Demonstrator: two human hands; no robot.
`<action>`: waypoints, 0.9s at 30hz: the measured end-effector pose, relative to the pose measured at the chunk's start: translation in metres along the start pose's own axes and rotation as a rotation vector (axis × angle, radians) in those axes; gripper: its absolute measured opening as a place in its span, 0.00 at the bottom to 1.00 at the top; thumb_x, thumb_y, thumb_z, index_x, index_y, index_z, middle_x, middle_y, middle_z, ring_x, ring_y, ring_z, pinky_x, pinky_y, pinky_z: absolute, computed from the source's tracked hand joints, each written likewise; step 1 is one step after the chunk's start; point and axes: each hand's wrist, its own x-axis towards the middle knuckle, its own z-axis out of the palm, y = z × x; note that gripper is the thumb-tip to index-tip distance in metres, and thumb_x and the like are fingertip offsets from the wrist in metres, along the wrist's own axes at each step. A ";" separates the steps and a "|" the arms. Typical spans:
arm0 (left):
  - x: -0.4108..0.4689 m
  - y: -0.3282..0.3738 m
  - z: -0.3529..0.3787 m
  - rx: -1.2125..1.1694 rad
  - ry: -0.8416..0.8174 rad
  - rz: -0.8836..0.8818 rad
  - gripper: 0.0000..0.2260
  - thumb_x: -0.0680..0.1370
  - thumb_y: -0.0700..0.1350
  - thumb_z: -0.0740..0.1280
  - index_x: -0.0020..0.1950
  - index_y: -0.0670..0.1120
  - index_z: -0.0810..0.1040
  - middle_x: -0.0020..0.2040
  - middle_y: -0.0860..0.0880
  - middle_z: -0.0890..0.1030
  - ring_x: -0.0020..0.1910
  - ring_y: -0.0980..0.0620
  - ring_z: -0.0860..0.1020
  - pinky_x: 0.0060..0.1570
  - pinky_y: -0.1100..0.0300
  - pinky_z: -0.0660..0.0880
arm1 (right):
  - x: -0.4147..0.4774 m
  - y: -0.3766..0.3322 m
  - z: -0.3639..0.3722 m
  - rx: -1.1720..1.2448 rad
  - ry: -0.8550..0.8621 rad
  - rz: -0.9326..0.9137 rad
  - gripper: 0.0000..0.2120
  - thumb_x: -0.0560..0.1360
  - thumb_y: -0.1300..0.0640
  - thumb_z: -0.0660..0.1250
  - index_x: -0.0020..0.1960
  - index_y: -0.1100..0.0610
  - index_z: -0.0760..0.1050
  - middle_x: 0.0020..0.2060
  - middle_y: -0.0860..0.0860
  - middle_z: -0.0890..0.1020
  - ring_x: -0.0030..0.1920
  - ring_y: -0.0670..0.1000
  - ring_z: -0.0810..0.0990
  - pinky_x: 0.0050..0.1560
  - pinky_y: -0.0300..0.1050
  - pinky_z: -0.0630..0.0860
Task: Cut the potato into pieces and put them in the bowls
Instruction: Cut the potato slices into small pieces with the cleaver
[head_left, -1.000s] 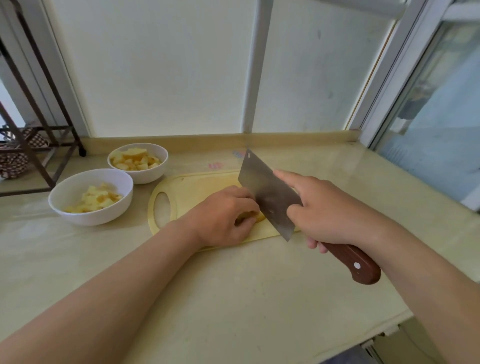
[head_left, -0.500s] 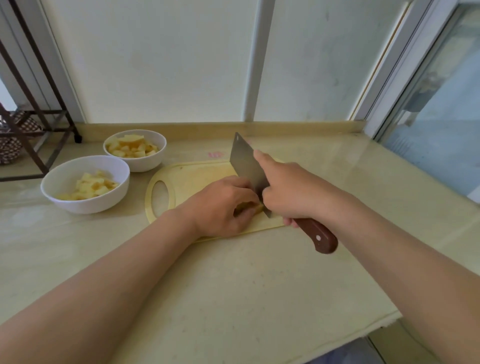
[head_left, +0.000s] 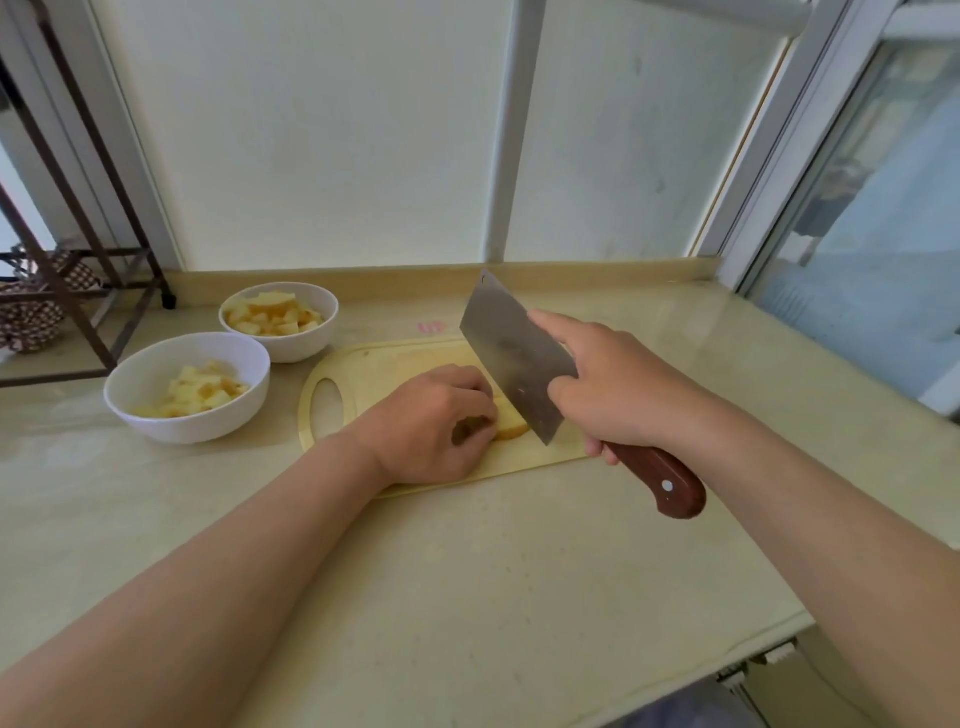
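A pale yellow potato piece (head_left: 511, 423) lies on the yellow cutting board (head_left: 374, 374). My left hand (head_left: 431, 421) curls over its left part and holds it down. My right hand (head_left: 618, 389) grips the brown wooden handle (head_left: 660, 480) of a cleaver (head_left: 511, 358), index finger stretched along the blade's spine. The blade stands just right of my left fingers, its lower corner by the potato's right end. Two white bowls stand left of the board, the near bowl (head_left: 156, 374) and the far bowl (head_left: 324, 306), each holding cut potato pieces.
The beige counter (head_left: 467, 571) runs to a front edge at lower right. A dark metal rack (head_left: 78, 291) with a patterned cloth stands at far left. A frosted window wall rises behind the counter, and a glass pane is at the right.
The cleaver has risen and tilted back from its lower, pressed-in position half a second ago. My left hand stays on the potato piece.
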 end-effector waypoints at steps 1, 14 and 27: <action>0.000 0.000 0.000 -0.003 -0.003 0.003 0.07 0.74 0.44 0.68 0.46 0.43 0.84 0.46 0.48 0.80 0.42 0.50 0.77 0.44 0.57 0.76 | -0.001 -0.001 0.000 -0.007 -0.002 -0.007 0.41 0.78 0.63 0.56 0.82 0.32 0.51 0.61 0.50 0.76 0.25 0.50 0.83 0.27 0.45 0.80; 0.001 -0.003 0.001 -0.007 0.019 0.028 0.06 0.72 0.41 0.67 0.43 0.42 0.84 0.44 0.48 0.79 0.40 0.50 0.75 0.42 0.57 0.75 | -0.015 -0.006 -0.001 -0.076 -0.073 0.014 0.40 0.79 0.62 0.56 0.82 0.32 0.49 0.53 0.51 0.79 0.24 0.49 0.82 0.28 0.44 0.80; -0.001 -0.005 0.002 -0.040 0.028 0.001 0.07 0.71 0.40 0.69 0.45 0.44 0.86 0.46 0.49 0.81 0.41 0.52 0.78 0.43 0.57 0.77 | 0.007 -0.026 0.020 -0.176 -0.116 0.057 0.42 0.79 0.64 0.56 0.84 0.39 0.42 0.44 0.57 0.81 0.34 0.57 0.87 0.33 0.52 0.86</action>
